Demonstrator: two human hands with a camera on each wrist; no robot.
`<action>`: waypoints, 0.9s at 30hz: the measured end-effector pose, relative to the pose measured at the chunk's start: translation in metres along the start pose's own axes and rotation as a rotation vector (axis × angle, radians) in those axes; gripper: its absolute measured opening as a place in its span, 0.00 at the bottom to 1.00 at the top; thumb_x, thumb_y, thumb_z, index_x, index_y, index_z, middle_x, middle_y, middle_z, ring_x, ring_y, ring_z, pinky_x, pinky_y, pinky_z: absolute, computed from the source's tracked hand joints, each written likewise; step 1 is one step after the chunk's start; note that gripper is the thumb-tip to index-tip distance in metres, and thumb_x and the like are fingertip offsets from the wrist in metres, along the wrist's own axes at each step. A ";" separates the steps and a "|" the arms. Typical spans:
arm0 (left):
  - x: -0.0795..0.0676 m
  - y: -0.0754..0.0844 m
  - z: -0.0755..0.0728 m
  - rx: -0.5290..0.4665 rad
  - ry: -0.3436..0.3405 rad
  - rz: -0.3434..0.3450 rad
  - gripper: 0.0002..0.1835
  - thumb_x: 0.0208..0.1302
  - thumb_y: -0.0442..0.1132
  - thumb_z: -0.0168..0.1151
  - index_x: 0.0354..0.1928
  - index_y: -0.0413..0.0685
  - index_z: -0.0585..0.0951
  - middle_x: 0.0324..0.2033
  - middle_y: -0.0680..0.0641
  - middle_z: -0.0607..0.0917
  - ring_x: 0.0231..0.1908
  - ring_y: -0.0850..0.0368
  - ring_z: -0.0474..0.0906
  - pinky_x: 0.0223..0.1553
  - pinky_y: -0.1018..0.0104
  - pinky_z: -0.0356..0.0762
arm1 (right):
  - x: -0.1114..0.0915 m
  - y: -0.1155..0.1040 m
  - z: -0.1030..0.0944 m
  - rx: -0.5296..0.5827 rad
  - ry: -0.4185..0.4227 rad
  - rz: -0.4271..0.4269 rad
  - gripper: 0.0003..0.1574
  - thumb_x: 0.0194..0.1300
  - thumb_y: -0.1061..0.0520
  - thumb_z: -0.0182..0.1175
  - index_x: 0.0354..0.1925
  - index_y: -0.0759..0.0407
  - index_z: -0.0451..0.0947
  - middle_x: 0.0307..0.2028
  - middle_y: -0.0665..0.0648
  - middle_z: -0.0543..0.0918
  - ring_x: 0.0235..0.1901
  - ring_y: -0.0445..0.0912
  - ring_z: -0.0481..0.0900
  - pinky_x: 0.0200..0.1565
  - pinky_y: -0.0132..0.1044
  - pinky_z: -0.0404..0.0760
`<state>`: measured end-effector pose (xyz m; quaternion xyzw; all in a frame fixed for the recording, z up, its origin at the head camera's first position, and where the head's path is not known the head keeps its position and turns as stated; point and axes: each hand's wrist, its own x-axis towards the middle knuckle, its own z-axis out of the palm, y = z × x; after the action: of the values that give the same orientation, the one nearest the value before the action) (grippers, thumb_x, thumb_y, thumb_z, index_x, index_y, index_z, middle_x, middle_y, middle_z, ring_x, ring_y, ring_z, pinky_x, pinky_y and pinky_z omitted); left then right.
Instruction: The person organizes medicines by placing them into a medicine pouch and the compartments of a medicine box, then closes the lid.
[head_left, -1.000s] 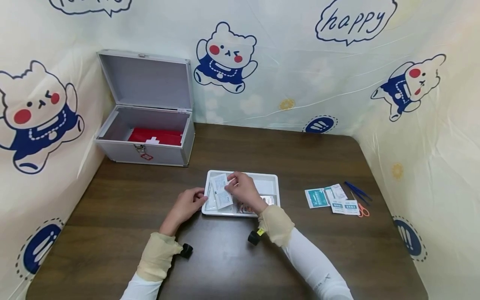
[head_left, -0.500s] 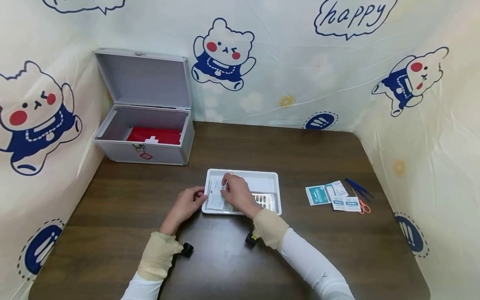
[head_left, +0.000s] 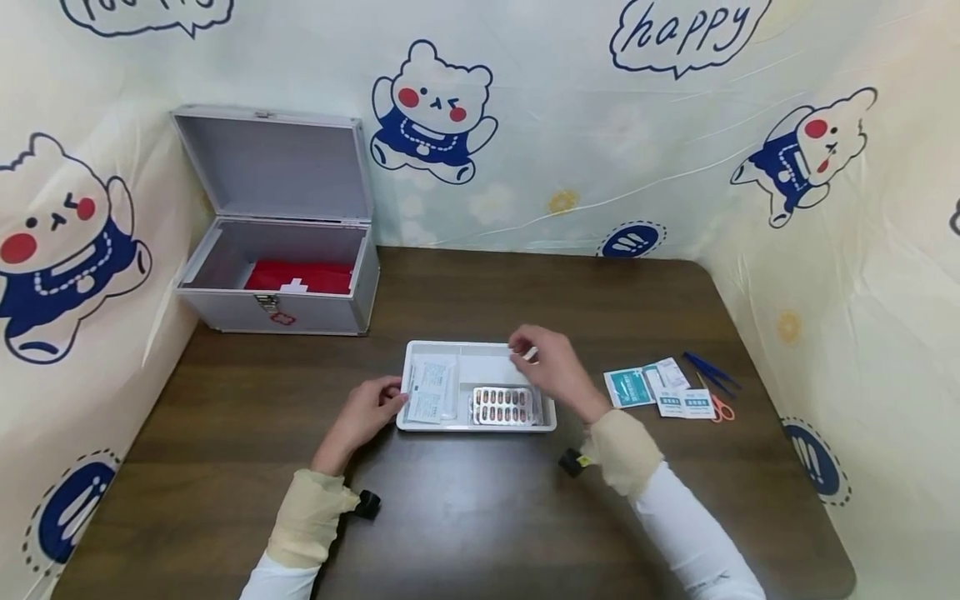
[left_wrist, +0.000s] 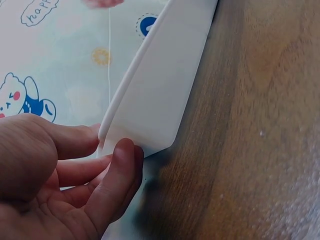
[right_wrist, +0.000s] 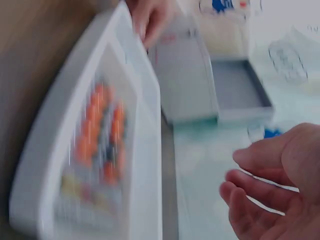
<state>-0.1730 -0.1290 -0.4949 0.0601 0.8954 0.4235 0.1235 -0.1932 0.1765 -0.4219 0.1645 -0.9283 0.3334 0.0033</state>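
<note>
My left hand [head_left: 364, 410] holds the left end of a white compartment tray [head_left: 480, 428]. In the left wrist view, the thumb is at the rim and fingertips [left_wrist: 123, 152] press the outer wall. Printed, flat packets [head_left: 429, 392] lie in the tray's left compartment. A blister pack of capsules [head_left: 502, 407] sits in the front right compartment, its red-orange capsules blurred in the right wrist view. My right hand [head_left: 557, 367] hovers by the tray's right end, fingers loosely bent, with nothing between them in the right wrist view.
An open grey metal case [head_left: 315, 312] stands at the back left with a red pouch [head_left: 330, 277] inside. To the right lie a teal-and-white packet [head_left: 628, 387], small white packets [head_left: 686, 403], blue tweezers [head_left: 708, 371] and orange-handled scissors [head_left: 722, 408]. Patterned cloth surrounds the wooden table.
My right hand set a printed packet down in the left compartment, let go, and moved right to the tray's other end, uncovering the blister pack. The left hand stays at the tray's edge.
</note>
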 end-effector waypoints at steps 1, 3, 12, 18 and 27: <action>0.000 0.000 0.000 0.001 0.000 -0.002 0.19 0.69 0.33 0.59 0.58 0.28 0.77 0.38 0.39 0.83 0.35 0.53 0.76 0.34 0.67 0.73 | -0.003 0.009 -0.008 -0.019 -0.008 0.014 0.10 0.63 0.64 0.66 0.44 0.61 0.81 0.41 0.58 0.85 0.42 0.51 0.83 0.44 0.44 0.84; 0.000 -0.001 0.000 0.002 0.001 -0.006 0.20 0.69 0.33 0.59 0.58 0.28 0.77 0.39 0.39 0.83 0.35 0.53 0.76 0.34 0.67 0.73 | -0.009 0.027 -0.024 -0.065 -0.039 0.038 0.13 0.64 0.64 0.65 0.47 0.61 0.81 0.45 0.59 0.85 0.46 0.54 0.83 0.48 0.48 0.83; 0.000 0.000 -0.001 -0.004 -0.013 -0.029 0.20 0.69 0.34 0.59 0.59 0.29 0.76 0.40 0.38 0.84 0.37 0.52 0.77 0.36 0.66 0.74 | -0.042 0.114 -0.080 -0.246 -0.177 0.100 0.21 0.64 0.64 0.64 0.55 0.67 0.77 0.53 0.69 0.82 0.55 0.64 0.79 0.56 0.61 0.76; 0.001 0.000 -0.001 -0.010 -0.028 -0.041 0.21 0.70 0.35 0.59 0.60 0.29 0.76 0.41 0.38 0.83 0.38 0.51 0.77 0.37 0.67 0.74 | -0.057 0.150 -0.095 -0.325 -0.297 0.144 0.28 0.60 0.63 0.69 0.58 0.66 0.75 0.59 0.73 0.75 0.60 0.71 0.69 0.59 0.68 0.69; -0.001 0.001 -0.002 -0.010 -0.029 -0.057 0.20 0.71 0.35 0.58 0.60 0.30 0.75 0.42 0.38 0.83 0.39 0.52 0.77 0.37 0.65 0.75 | -0.062 0.171 -0.080 -0.439 -0.261 0.161 0.24 0.54 0.60 0.74 0.48 0.58 0.76 0.55 0.70 0.74 0.54 0.72 0.64 0.45 0.70 0.71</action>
<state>-0.1729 -0.1299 -0.4931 0.0400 0.8927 0.4234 0.1489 -0.1956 0.3683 -0.4729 0.1272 -0.9811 0.0991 -0.1072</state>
